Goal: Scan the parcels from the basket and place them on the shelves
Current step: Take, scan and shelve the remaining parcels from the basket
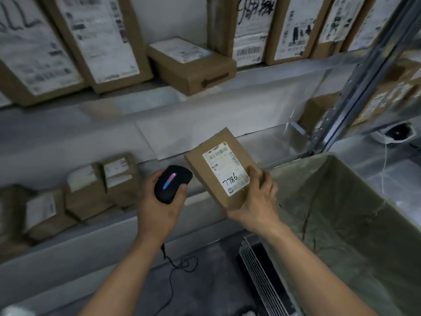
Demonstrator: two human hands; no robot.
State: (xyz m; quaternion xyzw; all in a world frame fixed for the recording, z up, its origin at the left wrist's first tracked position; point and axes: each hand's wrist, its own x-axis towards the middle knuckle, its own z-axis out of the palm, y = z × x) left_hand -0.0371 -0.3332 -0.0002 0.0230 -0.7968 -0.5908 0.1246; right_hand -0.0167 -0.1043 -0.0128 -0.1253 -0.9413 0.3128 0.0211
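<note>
- On the lower shelf (pixel 118 226) at far left, a cluster of small labelled boxes (pixel 100 185) stands near the back; they are blurred and their labels cannot be read.
- The left hand (pixel 159 208) comes up from the bottom of the view on a bare forearm, palm turned inward. Its grip is curled round a black handheld scanner (pixel 172 183), thumb lying along the right side of the body.
- The scanner's long axis runs from lower left to upper right, its nose aimed toward the parcel; a blue and red light strip glows on its top face. A thin black cord (pixel 175 267) hangs from below the wrist and loops down.
- The parcel (pixel 224 167), a flat brown cardboard box, is held in the air in front of the lower shelf, just right of the scanner and left of the basket. Its long axis tilts from lower right up to upper left, label face toward the camera, with "7786" handwritten on the white label (pixel 225 171).
- The right hand (pixel 255 201) grips the parcel's lower right corner, thumb pressed on the front face beside the label, fingers hidden behind.
- At right, the basket (pixel 257 277) of wire is lined with a grey-green bag (pixel 341 213).
- The upper shelf (pixel 262 74) carries larger labelled boxes.
</note>
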